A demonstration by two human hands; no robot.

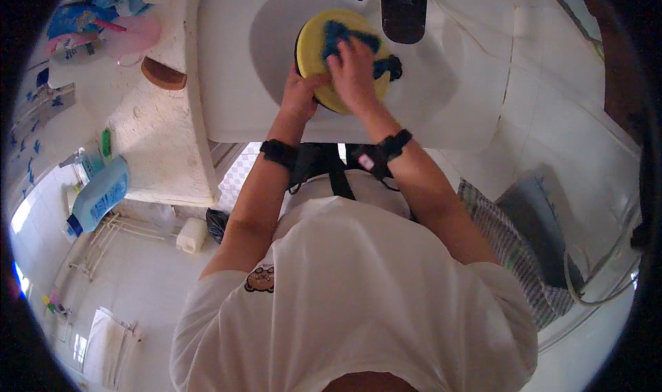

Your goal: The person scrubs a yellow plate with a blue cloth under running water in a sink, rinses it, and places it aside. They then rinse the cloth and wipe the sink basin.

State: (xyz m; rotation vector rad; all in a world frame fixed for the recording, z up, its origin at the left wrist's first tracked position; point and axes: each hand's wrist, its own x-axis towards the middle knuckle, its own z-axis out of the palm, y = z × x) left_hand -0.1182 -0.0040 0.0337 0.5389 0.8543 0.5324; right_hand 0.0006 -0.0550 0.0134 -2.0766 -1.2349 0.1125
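My left hand (300, 92) grips the lower left edge of a round yellow disc-shaped thing (312, 45) with a dark rim, perhaps a lid or a shallow dish. It is tilted over the white washbasin (274, 14). My right hand (354, 74) lies over the yellow face, fingers bent on a dark teal cloth (335, 31). One end of this cloth (394, 67) hangs past the right edge of the disc. Part of the cloth is hidden under my fingers. A dark faucet (404, 12) projects over the basin, just right of the disc.
Left of the basin stands a worn white counter (139, 128) bearing a brown half-round piece (164, 74) and a pink plastic container (137, 32). A blue bottle (101, 195) is beside the counter's lower edge. Grey cloths (496, 226) and a pale hose (595, 301) are at right.
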